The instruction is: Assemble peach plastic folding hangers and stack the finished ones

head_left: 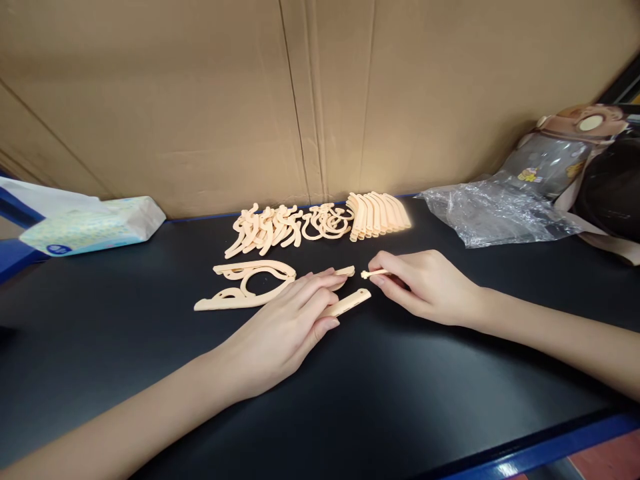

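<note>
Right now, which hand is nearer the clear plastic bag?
Right. The right hand, pinching a small pale piece, is left of the clear plastic bag, on its near side; the left hand is farther left, over other pale pieces.

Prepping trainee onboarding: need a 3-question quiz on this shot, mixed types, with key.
1. True or false: the right hand pinches a thin part in its fingers.

2. Which thing lies left of the curved bars?
A) Plastic bag
B) Tissue pack
C) Scissors

3. Order from left to right: neat row, curved bars, hoops.

Key:
1. True.
2. B.
3. Curved bars, hoops, neat row.
</note>
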`<state>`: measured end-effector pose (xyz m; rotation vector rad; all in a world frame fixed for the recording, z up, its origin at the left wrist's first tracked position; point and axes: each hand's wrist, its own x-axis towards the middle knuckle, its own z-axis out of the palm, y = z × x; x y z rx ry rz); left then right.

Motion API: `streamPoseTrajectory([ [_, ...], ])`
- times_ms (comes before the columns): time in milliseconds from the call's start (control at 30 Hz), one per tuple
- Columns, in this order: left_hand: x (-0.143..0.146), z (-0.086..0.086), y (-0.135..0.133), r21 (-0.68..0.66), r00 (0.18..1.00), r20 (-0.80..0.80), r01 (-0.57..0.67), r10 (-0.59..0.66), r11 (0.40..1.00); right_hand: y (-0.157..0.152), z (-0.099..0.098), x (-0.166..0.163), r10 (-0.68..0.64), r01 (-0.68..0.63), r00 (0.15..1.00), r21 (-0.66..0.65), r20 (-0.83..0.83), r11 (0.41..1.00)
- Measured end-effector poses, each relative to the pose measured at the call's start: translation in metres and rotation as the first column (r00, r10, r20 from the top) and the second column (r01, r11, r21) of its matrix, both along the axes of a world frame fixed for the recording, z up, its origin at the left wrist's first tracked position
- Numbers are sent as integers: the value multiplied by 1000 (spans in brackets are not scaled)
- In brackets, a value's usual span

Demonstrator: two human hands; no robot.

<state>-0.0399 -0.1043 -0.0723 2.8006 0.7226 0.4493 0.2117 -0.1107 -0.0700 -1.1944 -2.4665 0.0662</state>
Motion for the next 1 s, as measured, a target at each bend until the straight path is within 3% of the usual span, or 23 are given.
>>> streamPoseTrajectory([
  [167, -1, 2, 0, -48, 1000, 7, -9, 9, 999, -4, 2, -4, -21, 19, 1000, -181, -8, 983],
  [433, 0, 0, 1, -68, 1000, 20, -15, 16, 998, -4, 2, -4, 23, -66, 990, -307, -140, 949],
  [633, -1, 0, 0, -75, 1000, 25, -14, 16, 997, -3, 4, -5, 87, -164, 970, -348, -226, 923],
  [1000, 1, 1, 0, -37, 1000, 10, -5, 5, 999, -4, 3, -4, 49, -132, 974, -378, -219, 916],
])
